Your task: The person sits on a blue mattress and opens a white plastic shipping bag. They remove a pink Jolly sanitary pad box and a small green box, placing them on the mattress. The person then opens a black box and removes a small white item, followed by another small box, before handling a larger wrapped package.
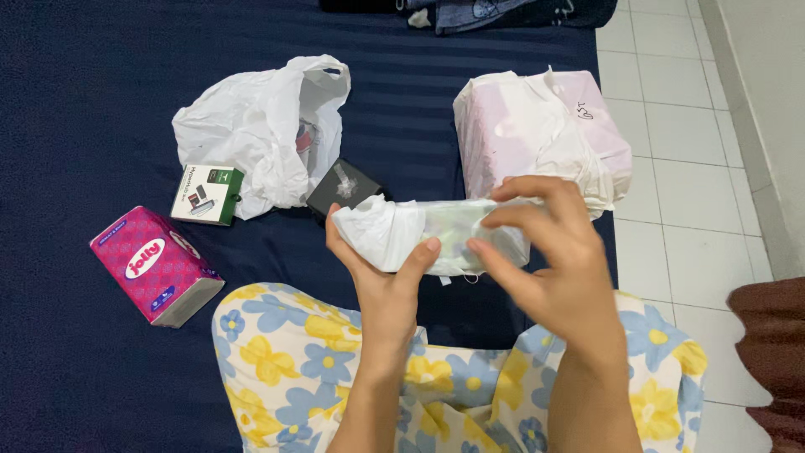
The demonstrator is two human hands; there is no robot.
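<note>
A dark navy striped bed sheet [101, 101] is being used as the work surface. On it, a large pink-and-white plastic-wrapped pack [537, 126] is lying torn open, beside a crumpled white plastic carrier bag [251, 126], a magenta rectangular tissue box [155, 267], a small green-and-white carton [207, 195] and a small black box [344, 189]. A soft white folded pad [428, 235] is being held above the lap: its left end is being gripped by the left hand [377, 281], its right end pinched by the right hand [545, 252]. The pad is judged removed but not yet unfolded.
</note>
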